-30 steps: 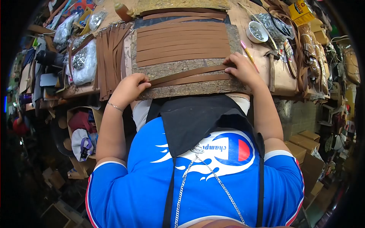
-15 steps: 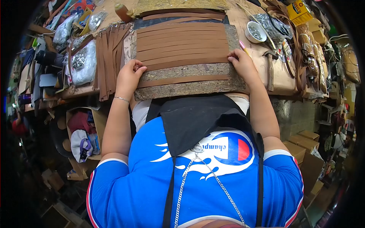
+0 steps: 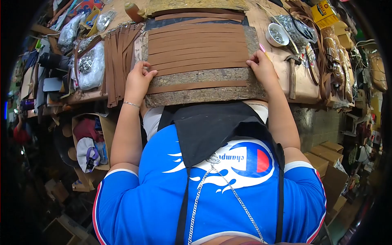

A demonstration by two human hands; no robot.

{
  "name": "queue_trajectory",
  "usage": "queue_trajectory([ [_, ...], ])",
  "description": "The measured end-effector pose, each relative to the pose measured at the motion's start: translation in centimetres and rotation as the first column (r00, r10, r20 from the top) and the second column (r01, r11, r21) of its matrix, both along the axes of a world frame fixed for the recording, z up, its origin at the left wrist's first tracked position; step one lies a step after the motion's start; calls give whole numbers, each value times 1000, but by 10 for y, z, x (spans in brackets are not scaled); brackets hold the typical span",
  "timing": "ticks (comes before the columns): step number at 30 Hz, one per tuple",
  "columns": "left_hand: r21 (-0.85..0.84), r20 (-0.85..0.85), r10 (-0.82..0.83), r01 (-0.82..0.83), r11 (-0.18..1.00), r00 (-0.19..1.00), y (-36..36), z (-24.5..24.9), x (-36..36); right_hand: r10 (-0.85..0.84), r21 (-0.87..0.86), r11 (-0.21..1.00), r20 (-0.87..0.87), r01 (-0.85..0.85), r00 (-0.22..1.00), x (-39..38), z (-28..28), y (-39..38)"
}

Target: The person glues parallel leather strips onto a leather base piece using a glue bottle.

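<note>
A rough grey-brown board [image 3: 204, 96] lies on the workbench in front of me. Several brown leather strips [image 3: 198, 43] lie side by side across it. My left hand [image 3: 139, 79] pinches the left end of the nearest strip in that row [image 3: 200, 67], and my right hand [image 3: 263, 69] pinches its right end. The strip is stretched between them, against the row. One more strip [image 3: 196, 86] lies alone on the board, closer to me, just below both hands.
A fan of loose brown strips [image 3: 116, 61] hangs over the bench edge left of the board. Plastic bags of metal parts [image 3: 92, 67] lie further left. A white bowl [image 3: 277, 34], a pink pen [image 3: 262, 47] and a hammer [image 3: 292, 77] sit on the right.
Both hands moved away from me, carrying one of the two near strips up against the row. The other strip now lies flat and straight on the board.
</note>
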State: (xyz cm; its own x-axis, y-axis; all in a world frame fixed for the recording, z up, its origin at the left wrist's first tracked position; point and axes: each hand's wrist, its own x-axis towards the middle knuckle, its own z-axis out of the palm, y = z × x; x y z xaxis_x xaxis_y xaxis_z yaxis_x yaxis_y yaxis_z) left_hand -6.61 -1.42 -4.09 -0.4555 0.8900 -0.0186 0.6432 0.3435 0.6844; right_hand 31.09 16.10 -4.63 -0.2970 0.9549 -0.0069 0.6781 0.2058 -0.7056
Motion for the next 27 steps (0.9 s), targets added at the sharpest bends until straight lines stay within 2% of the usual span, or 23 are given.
queue_trajectory([
  [4,-34,9,28,-27,999,1000,0,3,1,53,99,993,38,-56,998,2,3,-3],
  [5,-37,9,28,-28,999,1000,-2,5,2,117,170,978,55,-125,992,4,9,-9],
  [6,-4,-125,-5,5,1000,992,-5,9,4,181,238,952,77,-194,981,5,19,-15],
  [7,25,-258,-35,43,999,966,-10,13,6,180,235,953,77,-194,981,7,27,-20],
  [8,21,-256,-38,45,999,966,-16,19,8,309,81,946,71,-314,949,11,36,-25],
  [9,-60,-207,-165,156,986,964,-23,28,10,428,-74,902,46,-425,902,15,40,-29],
  [10,-133,-149,-287,269,954,946,-29,36,12,425,-77,904,47,-421,904,17,39,-31],
  [12,-134,-93,-337,324,937,937,-36,42,15,519,-9,854,105,-521,849,21,33,-35],
  [14,-185,-120,-409,385,904,905,-40,39,11,516,5,854,120,-520,848,23,26,-34],
  [18,-196,-129,-436,409,891,890,-43,27,5,535,-28,842,171,-539,827,20,26,-33],
  [20,-58,-217,-440,439,897,871,-44,26,3,558,-26,824,206,-566,804,20,25,-31],
  [21,-55,-219,-439,438,897,871,-43,27,3,475,-131,875,50,-466,878,20,21,-31],
  [22,-152,-102,-397,380,913,912,-41,29,2,360,-249,894,-94,-372,928,20,19,-31],
  [23,-253,10,-336,327,911,942,-38,30,1,361,-248,894,-93,-373,928,19,20,-30],
  [24,-251,10,-335,327,911,942,-36,27,0,302,-203,929,-74,-311,951,18,21,-29],
  [26,-104,132,-213,227,968,968,-30,15,-5,239,-157,957,-58,-245,969,15,21,-29],
  [27,-112,120,-179,193,975,976,-26,11,-6,183,-141,972,-32,-186,983,14,21,-28],
])
